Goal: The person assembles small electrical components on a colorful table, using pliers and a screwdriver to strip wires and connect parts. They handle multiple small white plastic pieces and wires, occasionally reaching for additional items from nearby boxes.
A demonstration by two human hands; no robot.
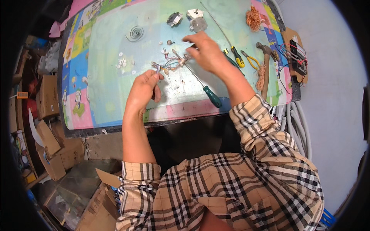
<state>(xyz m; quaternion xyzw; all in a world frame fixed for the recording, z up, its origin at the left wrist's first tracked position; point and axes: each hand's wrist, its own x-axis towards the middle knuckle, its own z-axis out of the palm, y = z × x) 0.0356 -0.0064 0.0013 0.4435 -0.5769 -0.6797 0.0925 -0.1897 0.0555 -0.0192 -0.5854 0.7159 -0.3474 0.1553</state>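
Note:
A bundle of thin coloured wires [169,66] with small fittings on its ends lies over the middle of the table. At its left end my left hand [143,87] is closed, thumb and fingertips pinching the wires. My right hand [208,53] hovers by the bundle's right end, index finger and thumb apart, with nothing visible between them. Just under that hand the bundle ends in a small metallic part [182,61], partly hidden by the fingers. A screwdriver with a green handle [212,96] lies close by, its shaft pointing at the bundle.
Far back lie a dark timer-like part [174,19], a white one [195,14] and a coiled spring [135,33]. White discs [122,62] are scattered left. Rightward are a yellow-black screwdriver [237,57], pliers [250,59], a hammer [266,65], copper wire [253,19] and a meter [298,57].

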